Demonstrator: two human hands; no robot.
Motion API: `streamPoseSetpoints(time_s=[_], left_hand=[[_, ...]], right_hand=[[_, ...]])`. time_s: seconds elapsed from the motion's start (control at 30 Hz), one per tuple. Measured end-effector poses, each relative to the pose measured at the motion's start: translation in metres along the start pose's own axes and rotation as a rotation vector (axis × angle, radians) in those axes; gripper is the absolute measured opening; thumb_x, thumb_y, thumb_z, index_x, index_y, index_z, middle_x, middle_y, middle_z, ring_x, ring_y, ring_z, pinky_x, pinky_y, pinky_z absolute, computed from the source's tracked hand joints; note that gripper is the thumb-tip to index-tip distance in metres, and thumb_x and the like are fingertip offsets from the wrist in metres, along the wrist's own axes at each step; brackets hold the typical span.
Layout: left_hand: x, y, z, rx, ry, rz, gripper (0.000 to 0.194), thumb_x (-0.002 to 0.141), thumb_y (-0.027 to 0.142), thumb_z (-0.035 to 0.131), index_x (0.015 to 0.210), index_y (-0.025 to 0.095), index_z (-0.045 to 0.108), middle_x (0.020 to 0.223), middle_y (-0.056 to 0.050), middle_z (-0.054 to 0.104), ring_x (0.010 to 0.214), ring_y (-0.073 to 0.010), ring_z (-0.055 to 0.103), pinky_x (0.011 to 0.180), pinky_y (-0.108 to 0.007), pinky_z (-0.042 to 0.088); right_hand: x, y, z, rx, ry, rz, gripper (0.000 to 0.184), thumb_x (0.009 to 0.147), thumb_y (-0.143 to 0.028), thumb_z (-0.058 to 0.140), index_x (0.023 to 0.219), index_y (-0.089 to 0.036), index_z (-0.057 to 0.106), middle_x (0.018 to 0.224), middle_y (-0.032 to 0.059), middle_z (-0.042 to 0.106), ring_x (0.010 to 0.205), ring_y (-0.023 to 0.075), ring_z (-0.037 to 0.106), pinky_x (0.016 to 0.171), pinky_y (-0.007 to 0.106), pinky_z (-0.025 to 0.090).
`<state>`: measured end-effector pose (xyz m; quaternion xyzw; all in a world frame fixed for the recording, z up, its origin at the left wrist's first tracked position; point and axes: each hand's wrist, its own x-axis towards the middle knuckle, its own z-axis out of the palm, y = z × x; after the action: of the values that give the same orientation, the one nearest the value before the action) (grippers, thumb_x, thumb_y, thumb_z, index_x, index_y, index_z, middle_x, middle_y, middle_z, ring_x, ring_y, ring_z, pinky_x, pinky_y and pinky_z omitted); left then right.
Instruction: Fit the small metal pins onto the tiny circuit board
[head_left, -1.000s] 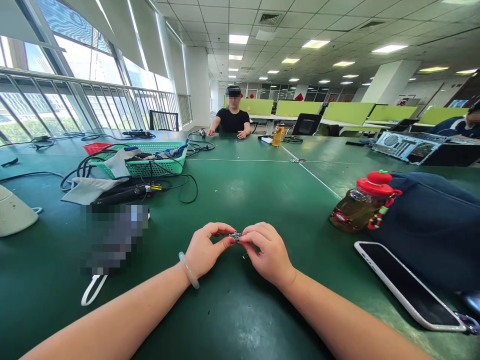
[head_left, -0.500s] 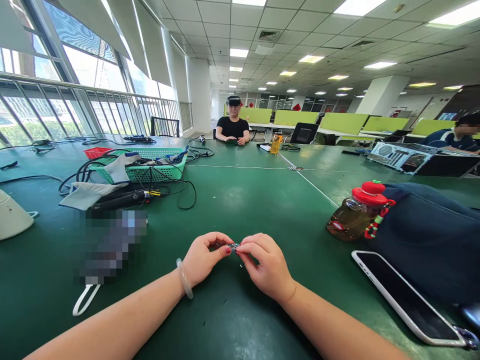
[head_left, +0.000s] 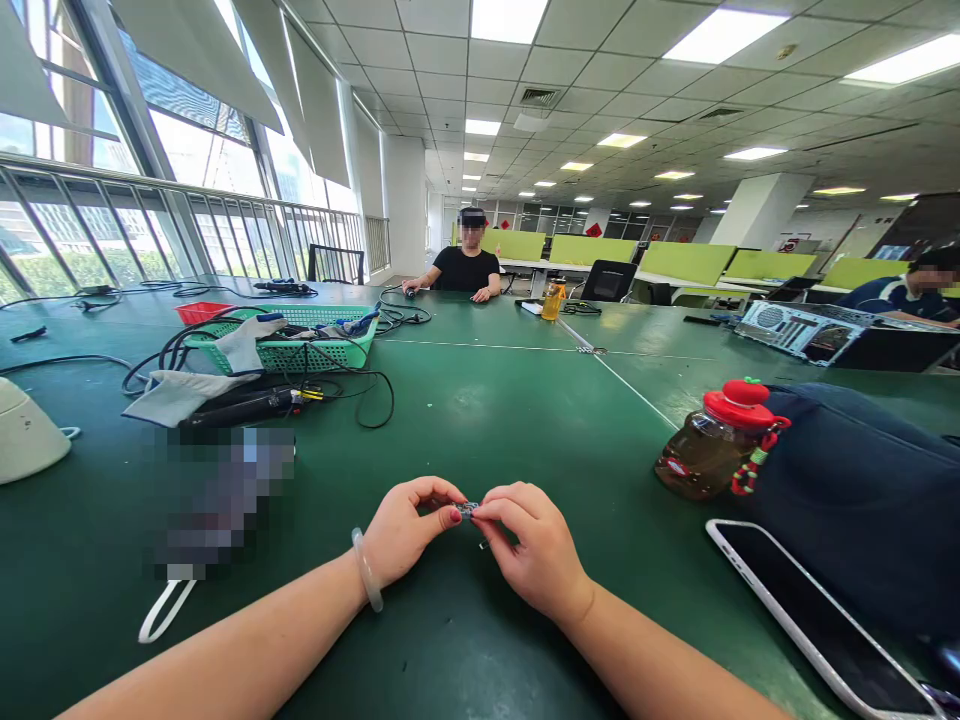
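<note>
A small silvery metal piece [head_left: 466, 509] is pinched between my two hands above the green table [head_left: 480, 420]; its exact kind is too small to make out. My left hand [head_left: 411, 530], with a pale bangle [head_left: 367, 570] at the wrist, has thumb and fingers closed on its left end. From the other side, my right hand [head_left: 532, 545] grips the piece with its fingertips. A tiny light-coloured tip [head_left: 484, 546] shows below the right fingers; whether it belongs to the same piece I cannot tell.
On the left lie a green basket [head_left: 330, 352] with cables and gloves, and a blurred dark object [head_left: 232, 500]. To the right are a red-lidded bottle [head_left: 701, 450], a dark bag [head_left: 862, 500] and a phone [head_left: 817, 620]. A person [head_left: 469, 265] sits across the table.
The view has tilted slightly, so everything sits a little lower. My hands keep the same pinch on the piece. The person opposite has moved one hand out sideways towards a cable.
</note>
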<state>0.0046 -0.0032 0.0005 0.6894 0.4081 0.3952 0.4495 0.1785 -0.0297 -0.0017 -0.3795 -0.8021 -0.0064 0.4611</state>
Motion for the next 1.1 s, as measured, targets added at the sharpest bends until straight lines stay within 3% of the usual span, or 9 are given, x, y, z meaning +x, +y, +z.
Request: streamPoseSetpoints(time_s=[1.1], left_hand=[[0.0, -0.0007, -0.0001, -0.006, -0.008, -0.007, 0.018, 0.07, 0.031, 0.061, 0.08, 0.016, 0.062, 0.076, -0.003, 0.064, 0.071, -0.0145, 0.057, 0.069, -0.027, 0.046]], right_hand=[[-0.0014, 0.0, -0.0004, 0.002, -0.013, 0.003, 0.008, 0.08, -0.017, 0.053, 0.08, -0.021, 0.06, 0.079, 0.003, 0.063, 0.071, 0.0135, 0.055, 0.065, 0.029, 0.043]])
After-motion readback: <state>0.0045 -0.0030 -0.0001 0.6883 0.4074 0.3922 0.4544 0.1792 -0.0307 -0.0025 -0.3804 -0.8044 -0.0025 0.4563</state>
